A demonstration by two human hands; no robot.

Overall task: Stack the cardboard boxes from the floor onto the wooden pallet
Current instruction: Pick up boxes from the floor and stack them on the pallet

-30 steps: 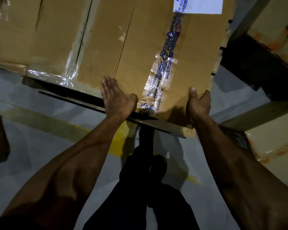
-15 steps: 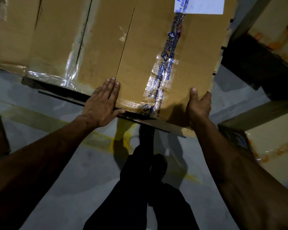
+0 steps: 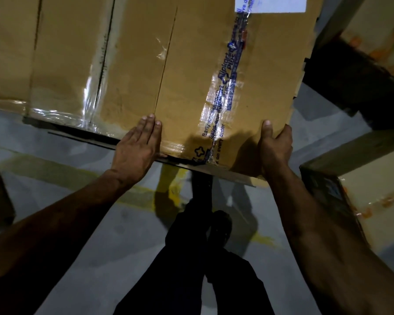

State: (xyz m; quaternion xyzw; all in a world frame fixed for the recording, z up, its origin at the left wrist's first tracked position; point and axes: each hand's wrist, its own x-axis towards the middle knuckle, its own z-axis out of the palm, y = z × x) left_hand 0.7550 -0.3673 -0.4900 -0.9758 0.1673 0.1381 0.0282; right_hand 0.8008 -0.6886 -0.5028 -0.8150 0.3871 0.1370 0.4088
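Brown cardboard meets both palms: the left hand (image 3: pixel 138 151) lies flat with straight fingers on the near edge of the cardboard box (image 3: pixel 191 71), while the right hand (image 3: pixel 274 145) curls around its near right corner, thumb on top. Beyond the hands, taped boxes (image 3: pixel 55 60) adjoin on the left; grey floor (image 3: pixel 82 228) lies below.

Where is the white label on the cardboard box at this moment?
In the head view, the white label sits at the top right of the cardboard box, beside the printed blue tape, far above the right hand.
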